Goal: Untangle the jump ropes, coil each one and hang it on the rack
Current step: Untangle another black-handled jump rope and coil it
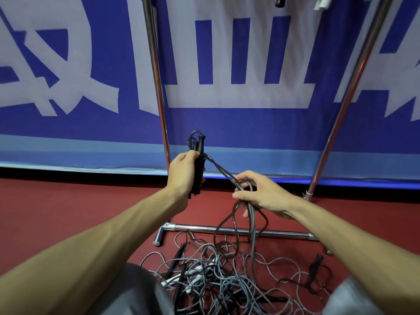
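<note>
Red flooring (68, 201) runs across the lower half of the frame, and behind it a blue banner (227, 123) with large white lettering fills the top. Two chrome uprights of the rack (156, 71) rise in front of the banner, one left of centre and one leaning toward the upper right, and its chrome base bar (238, 230) lies across the floor below my hands.

My left hand (184, 171), just left of centre, is clenched around a pair of black handles (198, 164) held upright together, with a small loop of cord showing above their tops. From the handles a few dark strands (219, 170) slant down to the right into my right hand (261, 194). That hand is only loosely curled — thumb and forefinger pinch the strands where they cross in a knot-like bunch, and the other fingers spread around them. Below it, long loops hang down toward the floor.

At the bottom centre lies the tangled pile of jump ropes (227, 276) — grey, black and some white cords heaped over one another between my knees, just in front of the base bar. One black handle (314, 267) lies at the right edge of the pile, another (177, 255) on its left side. Near the top edge something dark (280, 1) and something white (322, 3) hang down; I cannot tell what they are.
</note>
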The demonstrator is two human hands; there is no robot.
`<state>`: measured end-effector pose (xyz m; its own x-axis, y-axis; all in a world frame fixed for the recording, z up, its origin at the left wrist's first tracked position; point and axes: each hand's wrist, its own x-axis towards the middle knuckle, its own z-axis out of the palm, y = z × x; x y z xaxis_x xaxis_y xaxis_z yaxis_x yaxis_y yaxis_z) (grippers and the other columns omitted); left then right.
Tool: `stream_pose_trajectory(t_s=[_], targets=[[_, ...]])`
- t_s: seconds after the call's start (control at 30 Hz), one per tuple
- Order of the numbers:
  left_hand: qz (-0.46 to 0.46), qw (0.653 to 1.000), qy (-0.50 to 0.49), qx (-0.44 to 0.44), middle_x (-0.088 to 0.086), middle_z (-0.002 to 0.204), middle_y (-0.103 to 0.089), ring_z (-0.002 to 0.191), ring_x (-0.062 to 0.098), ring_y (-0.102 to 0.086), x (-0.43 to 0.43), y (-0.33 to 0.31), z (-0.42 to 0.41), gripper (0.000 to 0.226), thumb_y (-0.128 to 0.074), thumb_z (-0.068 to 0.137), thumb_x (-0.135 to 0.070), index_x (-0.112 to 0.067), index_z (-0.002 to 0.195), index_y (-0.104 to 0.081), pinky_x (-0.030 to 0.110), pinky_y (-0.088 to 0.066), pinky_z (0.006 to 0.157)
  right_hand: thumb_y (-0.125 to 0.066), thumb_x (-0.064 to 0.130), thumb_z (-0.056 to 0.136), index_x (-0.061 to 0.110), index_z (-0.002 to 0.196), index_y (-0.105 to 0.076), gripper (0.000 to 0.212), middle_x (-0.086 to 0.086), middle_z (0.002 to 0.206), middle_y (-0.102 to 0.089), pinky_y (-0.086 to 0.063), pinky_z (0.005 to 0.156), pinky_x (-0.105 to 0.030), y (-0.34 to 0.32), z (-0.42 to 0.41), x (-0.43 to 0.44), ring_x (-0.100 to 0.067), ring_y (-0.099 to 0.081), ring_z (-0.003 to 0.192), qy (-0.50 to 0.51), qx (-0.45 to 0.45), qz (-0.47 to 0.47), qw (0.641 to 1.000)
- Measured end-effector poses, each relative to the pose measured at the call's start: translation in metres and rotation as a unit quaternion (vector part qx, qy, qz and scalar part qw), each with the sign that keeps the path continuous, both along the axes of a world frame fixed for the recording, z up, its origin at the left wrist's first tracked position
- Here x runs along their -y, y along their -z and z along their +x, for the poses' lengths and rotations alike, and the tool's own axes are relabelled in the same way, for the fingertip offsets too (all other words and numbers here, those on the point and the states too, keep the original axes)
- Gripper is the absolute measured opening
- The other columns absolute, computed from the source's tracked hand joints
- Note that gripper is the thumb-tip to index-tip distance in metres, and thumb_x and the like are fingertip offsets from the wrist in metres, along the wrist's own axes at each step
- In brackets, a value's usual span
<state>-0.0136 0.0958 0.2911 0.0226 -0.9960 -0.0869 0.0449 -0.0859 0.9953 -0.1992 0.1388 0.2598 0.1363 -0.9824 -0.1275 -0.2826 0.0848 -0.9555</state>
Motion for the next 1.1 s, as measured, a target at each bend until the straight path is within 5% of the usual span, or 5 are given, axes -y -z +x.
stream_pose_trajectory(t_s=[0.37, 0.53, 0.73, 0.93, 1.1], targets=[[0.019, 0.998, -0.019, -0.048, 0.008, 0.071, -0.054, 0.055, 0.02, -0.044, 0.0, 0.003, -0.013, 0.017, -0.049, 0.092, -0.02, -0.009, 0.089, -0.062, 0.028, -0.037, 0.052, -0.04, 0.004, 0.101, 0.025, 0.149, -0.034, 0.053, -0.013, 0.089, -0.052, -0.061, 0.07, -0.034, 0.005, -0.013, 0.007, -0.027, -0.059, 0.078, -0.073, -0.314, -0.061, 0.945], [0.005, 0.995, -0.08, -0.053, 0.006, 0.067, -0.054, 0.054, 0.021, -0.042, 0.011, 0.01, -0.012, 0.019, -0.049, 0.091, -0.022, -0.012, 0.078, -0.059, 0.03, -0.036, 0.053, -0.042, 0.005, 0.098, 0.02, 0.11, -0.066, 0.032, -0.014, 0.079, -0.064, -0.053, 0.069, -0.043, 0.001, -0.018, 0.007, -0.035, -0.06, 0.072, 0.011, -0.359, -0.119, 0.926], [0.009, 0.974, -0.219, 0.048, 0.011, 0.081, -0.063, 0.078, 0.036, -0.058, 0.035, 0.018, 0.014, 0.028, -0.047, 0.085, -0.037, -0.015, 0.089, -0.062, 0.04, -0.051, 0.075, -0.033, -0.007, 0.094, 0.009, 0.085, -0.058, 0.03, -0.017, 0.084, -0.067, -0.051, 0.054, -0.014, -0.007, -0.021, 0.006, -0.02, -0.068, 0.066, 0.172, -0.158, -0.076, 0.969], [-0.032, 0.984, -0.057, 0.168, 0.009, 0.072, -0.054, 0.058, 0.025, -0.047, 0.032, 0.02, 0.03, 0.019, -0.05, 0.092, -0.023, -0.017, 0.074, -0.053, 0.03, -0.036, 0.054, -0.047, 0.016, 0.1, 0.013, 0.099, -0.053, 0.007, -0.007, 0.069, -0.06, -0.054, 0.067, -0.036, -0.012, -0.015, 0.004, -0.022, -0.06, 0.058, 0.178, -0.05, 0.014, 0.983], [-0.091, 0.959, 0.096, 0.251, -0.002, 0.076, -0.065, 0.063, 0.018, -0.055, 0.012, 0.009, 0.015, 0.013, -0.054, 0.092, -0.025, -0.023, 0.091, -0.067, 0.03, -0.041, 0.061, -0.066, 0.027, 0.09, 0.006, 0.104, -0.064, 0.026, -0.01, 0.101, -0.07, -0.051, 0.08, -0.034, -0.019, -0.012, -0.001, -0.025, -0.064, 0.089, 0.098, -0.343, 0.069, 0.932]])
